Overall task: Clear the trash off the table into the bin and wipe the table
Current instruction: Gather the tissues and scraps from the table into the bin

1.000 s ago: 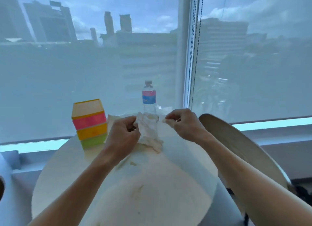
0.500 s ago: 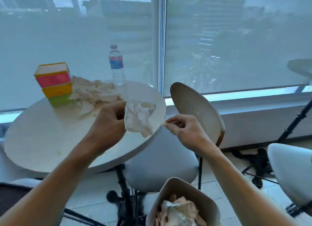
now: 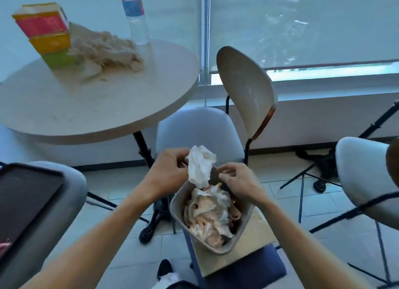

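My left hand [image 3: 168, 170] pinches a crumpled white tissue [image 3: 199, 166] that hangs over the far rim of the beige bin [image 3: 176, 204]. The bin holds several crumpled tissues and stands on a low stool. My right hand [image 3: 237, 180] hovers over the bin's far right edge with curled fingers; a tiny scrap may be between them, I cannot tell. A heap of used tissues [image 3: 108, 51] lies on the round table [image 3: 97, 116] at upper left.
A stack of coloured boxes [image 3: 46, 33] and a water bottle [image 3: 135, 14] stand at the table's far side. A grey chair [image 3: 205, 128] sits between table and bin. Another chair [image 3: 367, 172] is at right, a dark tray [image 3: 26, 198] at left.
Both hands came off the table and moved down and right with the white tissue, from above the table edge to over the bin. My view tilted down toward the floor.
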### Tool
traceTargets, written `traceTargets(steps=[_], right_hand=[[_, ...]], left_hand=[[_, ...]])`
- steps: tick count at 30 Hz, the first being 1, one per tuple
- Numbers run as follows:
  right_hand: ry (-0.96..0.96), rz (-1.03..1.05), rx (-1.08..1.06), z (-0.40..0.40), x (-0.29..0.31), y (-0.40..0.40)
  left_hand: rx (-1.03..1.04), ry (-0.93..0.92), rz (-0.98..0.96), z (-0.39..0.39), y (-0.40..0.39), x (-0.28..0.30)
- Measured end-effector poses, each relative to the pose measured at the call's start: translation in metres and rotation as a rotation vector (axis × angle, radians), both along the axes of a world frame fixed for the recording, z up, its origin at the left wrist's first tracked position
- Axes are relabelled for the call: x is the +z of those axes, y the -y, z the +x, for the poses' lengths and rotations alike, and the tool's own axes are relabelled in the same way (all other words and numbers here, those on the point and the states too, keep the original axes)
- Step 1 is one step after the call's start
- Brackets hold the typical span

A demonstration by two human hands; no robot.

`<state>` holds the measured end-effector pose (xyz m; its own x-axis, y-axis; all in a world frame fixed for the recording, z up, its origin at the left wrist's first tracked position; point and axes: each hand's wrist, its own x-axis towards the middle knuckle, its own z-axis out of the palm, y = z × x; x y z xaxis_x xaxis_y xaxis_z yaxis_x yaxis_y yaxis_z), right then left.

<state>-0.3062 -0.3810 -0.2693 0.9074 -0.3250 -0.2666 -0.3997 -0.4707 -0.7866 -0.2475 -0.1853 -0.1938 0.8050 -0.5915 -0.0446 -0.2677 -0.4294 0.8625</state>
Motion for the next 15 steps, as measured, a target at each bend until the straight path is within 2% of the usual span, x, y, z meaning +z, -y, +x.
traceTargets(steps=[3,7,11,15], right_hand=[[0.056,0.041,-0.025,0.002,0.011,0.007],[0.12,0.095,-0.027,0.002,0.034,0.011],[0.182,0.111,0.006,0.005,0.064,0.008],[0.273,0.128,0.058,0.02,0.098,-0.001]], left_hand=[[0.002,-0.031,0.152,-0.005,0.005,-0.035],[-0.148,-0.047,0.414,-0.012,0.011,-0.043],[-0.151,0.031,0.451,-0.004,0.009,-0.026],[-0.143,0.093,0.339,0.005,0.004,0.018]])
